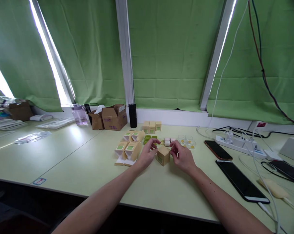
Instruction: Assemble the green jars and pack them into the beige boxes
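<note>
A small closed kraft cardboard box with a green-framed window stands on the table between my hands. At its left edge is my left hand, fingers curled and fingertips against the box. My right hand grips the box's right edge with thumb and bent fingers. Left of the left hand, several kraft boxes stand with their white-lined flaps open. Just behind the hands are green pieces, small white-and-pink pieces and a clear plastic tray with yellow bits in round cups.
Several closed kraft boxes stand further back. A black cylinder, a brown carton and a clear bottle line the wall. To the right lie two phones, a power strip and loose cables.
</note>
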Available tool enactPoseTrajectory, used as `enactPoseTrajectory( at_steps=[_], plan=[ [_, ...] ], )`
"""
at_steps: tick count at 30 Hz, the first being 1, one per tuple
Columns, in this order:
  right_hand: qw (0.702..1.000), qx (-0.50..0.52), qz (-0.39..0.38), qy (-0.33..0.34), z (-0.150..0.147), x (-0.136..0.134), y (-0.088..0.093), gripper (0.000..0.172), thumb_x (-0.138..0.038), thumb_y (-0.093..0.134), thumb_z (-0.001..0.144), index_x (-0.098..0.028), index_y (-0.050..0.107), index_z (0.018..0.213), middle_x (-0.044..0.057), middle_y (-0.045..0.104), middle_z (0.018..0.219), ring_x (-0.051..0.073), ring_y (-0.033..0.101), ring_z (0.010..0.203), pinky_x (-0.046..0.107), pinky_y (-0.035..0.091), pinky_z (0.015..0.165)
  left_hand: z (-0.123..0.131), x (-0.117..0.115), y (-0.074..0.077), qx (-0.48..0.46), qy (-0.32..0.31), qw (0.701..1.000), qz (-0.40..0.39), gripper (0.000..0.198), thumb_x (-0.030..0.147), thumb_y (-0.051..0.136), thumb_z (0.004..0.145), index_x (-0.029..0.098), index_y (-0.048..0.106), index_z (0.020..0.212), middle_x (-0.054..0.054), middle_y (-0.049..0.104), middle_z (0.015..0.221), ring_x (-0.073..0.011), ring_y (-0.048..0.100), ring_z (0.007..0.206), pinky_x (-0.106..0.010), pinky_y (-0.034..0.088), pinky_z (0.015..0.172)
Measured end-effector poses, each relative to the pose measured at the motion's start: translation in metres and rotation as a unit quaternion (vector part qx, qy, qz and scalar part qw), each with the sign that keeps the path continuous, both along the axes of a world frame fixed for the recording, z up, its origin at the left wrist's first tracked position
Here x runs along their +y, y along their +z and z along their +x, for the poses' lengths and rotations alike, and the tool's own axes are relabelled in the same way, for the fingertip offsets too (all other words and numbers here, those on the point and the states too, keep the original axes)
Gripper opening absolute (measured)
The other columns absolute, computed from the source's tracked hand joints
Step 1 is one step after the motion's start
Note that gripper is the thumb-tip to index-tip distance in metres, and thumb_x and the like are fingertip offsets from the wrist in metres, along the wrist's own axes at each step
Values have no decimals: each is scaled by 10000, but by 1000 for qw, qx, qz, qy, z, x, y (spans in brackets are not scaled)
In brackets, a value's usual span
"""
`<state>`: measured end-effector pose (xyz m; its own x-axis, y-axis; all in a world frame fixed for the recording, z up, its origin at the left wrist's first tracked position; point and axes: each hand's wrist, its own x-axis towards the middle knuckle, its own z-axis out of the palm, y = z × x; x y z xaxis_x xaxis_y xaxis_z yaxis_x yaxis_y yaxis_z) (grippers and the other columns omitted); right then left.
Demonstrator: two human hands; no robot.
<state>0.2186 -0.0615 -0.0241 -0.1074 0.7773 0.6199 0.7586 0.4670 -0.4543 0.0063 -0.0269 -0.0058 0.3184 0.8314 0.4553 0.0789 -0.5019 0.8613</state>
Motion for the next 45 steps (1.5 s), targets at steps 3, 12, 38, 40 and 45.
enactPoseTrajectory(
  at_steps=[3,12,38,40,45],
  plan=[
    [999,38,-33,-6,-1,5,-4,252,-188,535,856,-269,523,1095,-26,732,846,163,638,616,264,386,600,0,0,-1,-13,-1,1000,-1,281,174,567,793,200,608,1070,-71,643,1124,-178,575,873,-353,481,873],
    [985,15,-152,-83,4,11,-1,263,-129,524,870,-276,554,1086,-28,771,887,171,684,794,252,360,640,0,2,-3,-31,26,999,-13,239,159,552,804,201,605,1033,-64,663,1116,-136,632,731,-333,528,784],
    [944,-171,-252,-127,-7,0,9,181,-252,592,943,-261,629,1120,45,775,1034,216,708,931,289,258,632,15,-21,62,484,-17,838,250,465,253,677,812,226,589,1268,-95,686,1214,-311,537,1188,-460,429,1035],
    [944,-173,-251,-128,-7,1,8,188,-250,589,947,-261,619,1132,50,772,1048,216,709,944,291,258,634,18,-17,67,521,-29,810,267,457,234,681,784,229,601,1234,-98,698,1155,-314,553,1151,-446,430,1002],
    [945,-173,-247,-128,-6,2,5,226,-252,576,937,-263,624,1158,52,773,1049,231,711,965,293,269,635,25,-10,80,594,-52,755,271,448,184,682,728,221,619,1170,-104,702,1053,-306,600,1031,-402,453,884]
  ],
)
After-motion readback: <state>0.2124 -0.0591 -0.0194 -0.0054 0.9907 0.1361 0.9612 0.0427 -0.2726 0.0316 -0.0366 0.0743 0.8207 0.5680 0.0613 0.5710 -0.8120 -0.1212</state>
